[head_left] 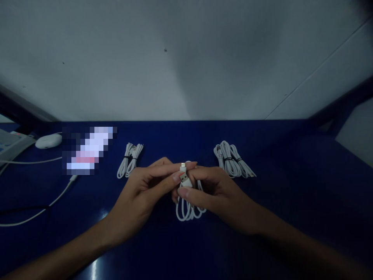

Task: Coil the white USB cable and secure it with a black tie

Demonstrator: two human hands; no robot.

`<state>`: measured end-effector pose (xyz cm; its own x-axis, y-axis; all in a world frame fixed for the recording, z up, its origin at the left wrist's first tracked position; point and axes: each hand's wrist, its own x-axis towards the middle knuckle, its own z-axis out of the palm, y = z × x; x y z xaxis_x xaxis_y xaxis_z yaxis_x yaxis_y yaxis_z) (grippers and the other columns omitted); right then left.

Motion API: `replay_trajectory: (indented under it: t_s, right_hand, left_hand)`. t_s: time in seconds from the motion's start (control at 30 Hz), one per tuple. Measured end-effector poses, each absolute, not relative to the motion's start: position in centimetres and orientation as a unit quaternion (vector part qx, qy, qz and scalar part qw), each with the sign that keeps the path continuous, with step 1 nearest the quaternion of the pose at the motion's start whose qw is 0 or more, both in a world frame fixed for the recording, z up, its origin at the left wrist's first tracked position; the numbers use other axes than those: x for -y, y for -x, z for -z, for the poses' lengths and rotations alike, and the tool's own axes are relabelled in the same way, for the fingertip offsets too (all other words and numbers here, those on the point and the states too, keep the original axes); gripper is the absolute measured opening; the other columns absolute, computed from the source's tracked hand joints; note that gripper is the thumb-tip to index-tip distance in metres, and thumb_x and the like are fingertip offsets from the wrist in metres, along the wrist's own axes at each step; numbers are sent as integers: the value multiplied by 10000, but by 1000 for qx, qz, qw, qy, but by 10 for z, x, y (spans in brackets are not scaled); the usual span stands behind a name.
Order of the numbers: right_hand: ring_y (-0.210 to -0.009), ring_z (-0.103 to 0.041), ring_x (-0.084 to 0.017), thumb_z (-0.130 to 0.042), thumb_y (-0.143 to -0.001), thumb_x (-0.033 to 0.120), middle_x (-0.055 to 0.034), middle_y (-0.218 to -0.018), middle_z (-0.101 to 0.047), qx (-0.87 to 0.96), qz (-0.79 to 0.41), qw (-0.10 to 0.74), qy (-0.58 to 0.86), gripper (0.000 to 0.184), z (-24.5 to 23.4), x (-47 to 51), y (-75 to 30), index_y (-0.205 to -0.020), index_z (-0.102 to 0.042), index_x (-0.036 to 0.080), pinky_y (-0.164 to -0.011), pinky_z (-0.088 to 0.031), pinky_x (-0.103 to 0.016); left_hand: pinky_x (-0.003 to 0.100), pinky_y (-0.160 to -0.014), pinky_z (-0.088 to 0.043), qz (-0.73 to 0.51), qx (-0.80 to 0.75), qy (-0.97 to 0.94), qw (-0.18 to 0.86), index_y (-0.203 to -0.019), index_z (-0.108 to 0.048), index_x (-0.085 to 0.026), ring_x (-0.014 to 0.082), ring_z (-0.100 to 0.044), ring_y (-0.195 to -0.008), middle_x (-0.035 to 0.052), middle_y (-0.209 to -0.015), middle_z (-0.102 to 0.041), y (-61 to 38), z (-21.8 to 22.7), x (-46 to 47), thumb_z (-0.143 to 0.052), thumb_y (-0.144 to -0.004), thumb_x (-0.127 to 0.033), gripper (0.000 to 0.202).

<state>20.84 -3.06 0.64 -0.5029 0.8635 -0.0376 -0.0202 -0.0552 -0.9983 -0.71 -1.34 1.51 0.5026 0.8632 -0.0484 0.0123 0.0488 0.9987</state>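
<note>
Both hands meet over the middle of a dark blue table (291,186). My right hand (214,192) grips a coiled white USB cable (188,208), its loops hanging below the fingers. The cable's two plugs (183,175) stick up between the hands. My left hand (145,184) pinches these plugs with fingertips and thumb. A tied white cable bundle (130,159) lies to the left of the hands. A larger pile of tied white cables (231,159) lies to the right.
At the far left sit a white mouse-like object (48,140), a pale device (8,146) and a blurred-out patch (87,149). A white wire (40,210) and a dark wire trail across the left of the table. A grey wall rises behind.
</note>
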Motion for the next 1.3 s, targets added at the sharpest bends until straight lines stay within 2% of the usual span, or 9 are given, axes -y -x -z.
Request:
replay_trajectory:
  t_s: [0.1, 0.27, 0.33, 0.43, 0.57, 0.83, 1.0, 1.17, 1.3]
  right_hand:
    - [-758, -533, -143, -703, -1079, 360, -14, -915, -673, 614, -597, 363, 367, 257, -7, 32, -208, -895, -773, 193, -665, -409, -316]
    - [-801, -584, -164, -699, -1080, 382, -8, -858, -676, 608, -571, 391, 389, 403, -7, 34, -206, -725, -634, 203, -726, -471, -331]
    - [-815, -619, -164, -704, -1079, 372, -14, -888, -715, 596, -573, 406, 389, 364, -6, 35, -205, -756, -677, 207, -742, -511, -324]
    - [-802, -650, -154, -687, -1097, 390, -19, -962, -770, 584, -580, 416, 388, 254, -5, 36, -203, -940, -806, 231, -659, -539, -275]
    - [-816, -684, -152, -649, -1120, 439, -25, -1007, -800, 590, -568, 406, 406, 274, -4, 35, -202, -1088, -865, 274, -593, -550, -235]
    - [-799, -701, -164, -655, -1115, 445, -35, -1008, -809, 575, -569, 407, 423, 273, -1, 36, -203, -1100, -880, 290, -587, -573, -256]
    - [-858, -715, -169, -612, -1136, 427, -50, -1093, -797, 571, -582, 406, 412, 303, -1, 37, -203, -1088, -863, 264, -609, -588, -255]
    - [-865, -704, -154, -539, -1166, 363, -37, -1089, -787, 566, -588, 398, 419, 329, -2, 36, -202, -1064, -835, 259, -647, -592, -252]
    - [-813, -691, -144, -565, -1155, 384, -31, -1039, -785, 564, -582, 403, 424, 345, -2, 36, -201, -953, -804, 239, -628, -584, -244]
  left_hand:
    - [323, -906, -521, -347, -374, -568, 645, -1282, -864, -349, 162, -641, -886, 8, -897, -635, 5, -14, 12, -720, -1076, -352, 251]
    - [406, -1066, -508, -357, -397, -535, 654, -1229, -886, -302, 217, -672, -999, 30, -855, -689, 3, -13, 11, -757, -1051, -394, 238]
    - [397, -1027, -527, -358, -401, -523, 662, -1234, -883, -296, 205, -676, -953, 39, -913, -734, 3, -11, 11, -771, -1040, -405, 248]
    - [322, -888, -544, -371, -405, -501, 669, -1206, -889, -272, 170, -659, -860, 45, -918, -770, 5, -8, 9, -809, -1013, -406, 248]
    - [265, -778, -531, -389, -428, -470, 667, -1160, -901, -240, 148, -632, -790, 47, -869, -781, 4, -6, 5, -883, -947, -395, 264]
    - [342, -935, -543, -381, -436, -480, 659, -1158, -900, -258, 192, -673, -933, 80, -1071, -838, 6, -6, 7, -876, -952, -391, 246]
    - [364, -982, -536, -379, -433, -477, 664, -1094, -904, -249, 190, -660, -919, 69, -1031, -823, 5, -6, 6, -865, -962, -381, 191]
    - [330, -905, -533, -374, -442, -486, 654, -906, -880, -197, 191, -665, -884, 62, -895, -781, 5, -7, 6, -850, -971, -374, 190]
    - [343, -843, -552, -367, -420, -480, 677, -944, -888, -187, 206, -687, -861, 70, -887, -766, 2, -8, 7, -823, -984, -324, 157]
